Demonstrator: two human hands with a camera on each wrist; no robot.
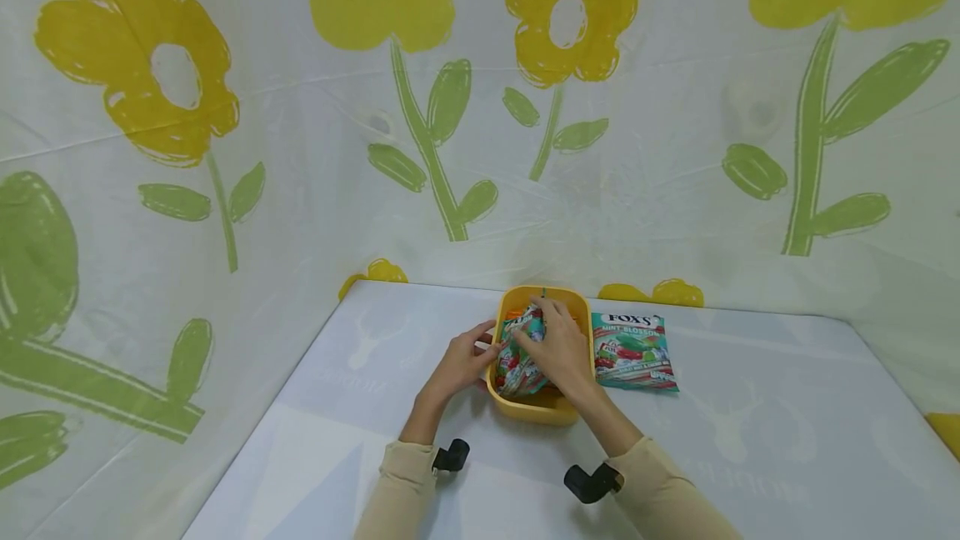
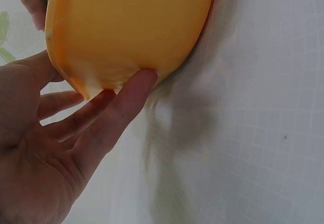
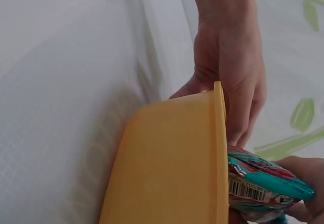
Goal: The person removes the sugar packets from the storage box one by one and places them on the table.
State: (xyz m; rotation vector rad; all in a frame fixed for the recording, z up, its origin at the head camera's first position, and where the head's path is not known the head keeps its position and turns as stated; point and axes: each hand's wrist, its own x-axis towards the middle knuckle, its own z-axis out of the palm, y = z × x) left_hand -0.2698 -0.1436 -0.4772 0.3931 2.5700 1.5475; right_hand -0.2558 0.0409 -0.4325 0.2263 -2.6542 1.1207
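A yellow plastic container (image 1: 534,415) stands on the table at the middle. My left hand (image 1: 462,363) grips its left wall at the rim; in the left wrist view, fingers (image 2: 119,107) press the container's outer side. Inside the container is a shiny teal and red candy bag (image 1: 517,369), standing partly above the rim in the right wrist view. My right hand (image 1: 561,350) reaches over the container and holds this bag by its upper part. Beside the container on the right lies a second candy bag (image 1: 632,350), flat, marked FOX'S. The container's floor is mostly hidden.
The white table (image 1: 757,432) has faint printed patterns. A white curtain with yellow flowers (image 1: 645,173) hangs behind the table and at its left. A black wrist device (image 1: 592,482) sits at the right sleeve, another (image 1: 452,456) at the left.
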